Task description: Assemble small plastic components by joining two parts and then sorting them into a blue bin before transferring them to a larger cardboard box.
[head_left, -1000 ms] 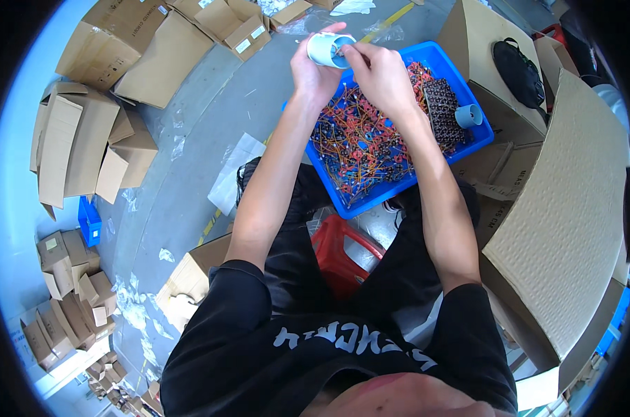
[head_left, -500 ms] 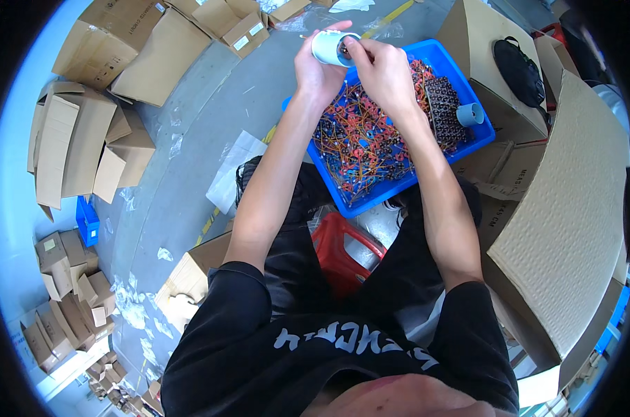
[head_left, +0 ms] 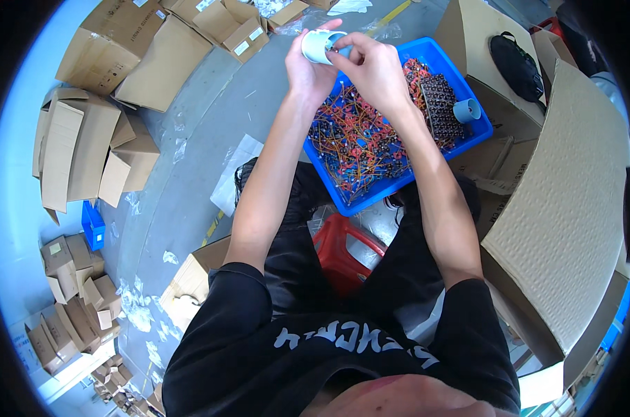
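Observation:
My left hand (head_left: 307,75) is wrapped around a short, pale blue cylinder (head_left: 316,46), holding it tilted with its open end toward the right. At that opening, my right hand (head_left: 376,73) has thumb and fingertips pinched together; whatever small piece they hold is too hidden to name. Just below the hands is a blue plastic tray (head_left: 483,132). In it lies a tangled heap of small parts with red and orange wires (head_left: 360,142). A dark block of small round parts in rows (head_left: 440,108) rests at the tray's right side, beside a second pale blue cylinder (head_left: 466,110).
A red plastic stool (head_left: 337,260) stands between my legs. Large open cardboard boxes (head_left: 551,208) crowd the right, with a black bag (head_left: 517,66) on one. More cartons (head_left: 71,146) and a small blue bin (head_left: 92,226) line the left. Plastic scraps (head_left: 138,306) litter the floor.
The cylinder and both hands have shifted slightly left. My right fingertips now sit at the edge of its opening, a little farther out than before.

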`<action>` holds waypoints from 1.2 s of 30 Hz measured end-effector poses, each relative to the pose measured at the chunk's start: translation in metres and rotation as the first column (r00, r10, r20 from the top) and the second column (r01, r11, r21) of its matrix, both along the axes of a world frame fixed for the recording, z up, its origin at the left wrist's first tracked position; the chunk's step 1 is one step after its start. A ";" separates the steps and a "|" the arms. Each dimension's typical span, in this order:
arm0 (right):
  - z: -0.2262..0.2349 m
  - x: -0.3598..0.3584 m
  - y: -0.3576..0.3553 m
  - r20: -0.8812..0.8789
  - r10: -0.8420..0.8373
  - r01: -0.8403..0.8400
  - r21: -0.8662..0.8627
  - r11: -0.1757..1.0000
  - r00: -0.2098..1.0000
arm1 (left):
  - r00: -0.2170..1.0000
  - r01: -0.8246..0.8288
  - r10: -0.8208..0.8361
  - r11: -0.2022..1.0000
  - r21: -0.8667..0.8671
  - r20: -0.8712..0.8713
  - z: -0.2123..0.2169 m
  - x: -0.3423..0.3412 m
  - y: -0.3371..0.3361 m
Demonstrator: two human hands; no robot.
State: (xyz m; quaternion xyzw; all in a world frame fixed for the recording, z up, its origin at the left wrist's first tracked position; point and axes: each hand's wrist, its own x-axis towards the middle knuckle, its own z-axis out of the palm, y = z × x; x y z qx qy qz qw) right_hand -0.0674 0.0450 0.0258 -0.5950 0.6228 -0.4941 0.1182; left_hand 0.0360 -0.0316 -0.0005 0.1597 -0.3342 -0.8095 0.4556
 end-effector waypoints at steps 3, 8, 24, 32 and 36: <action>0.001 -0.002 0.001 -0.031 -0.013 0.014 0.008 1.000 0.999 | 1.000 -0.003 0.003 1.000 0.012 0.008 0.000 -0.003 0.001; 0.001 -0.003 0.002 -0.073 -0.034 0.035 0.017 0.999 0.997 | 0.998 0.061 -0.060 0.998 -0.011 0.024 -0.012 -0.002 -0.006; -0.007 0.000 -0.002 -0.231 -0.095 0.061 -0.152 0.987 0.968 | 0.997 0.076 -0.075 0.994 0.072 -0.012 -0.008 -0.002 -0.001; -0.005 -0.001 -0.001 -0.135 -0.041 0.034 -0.058 0.998 0.990 | 0.986 0.160 -0.158 0.986 0.041 -0.050 -0.009 0.004 -0.003; -0.003 -0.002 0.000 -0.143 -0.024 0.017 -0.048 0.999 0.989 | 0.989 0.141 -0.140 0.990 0.028 -0.049 -0.007 0.006 -0.003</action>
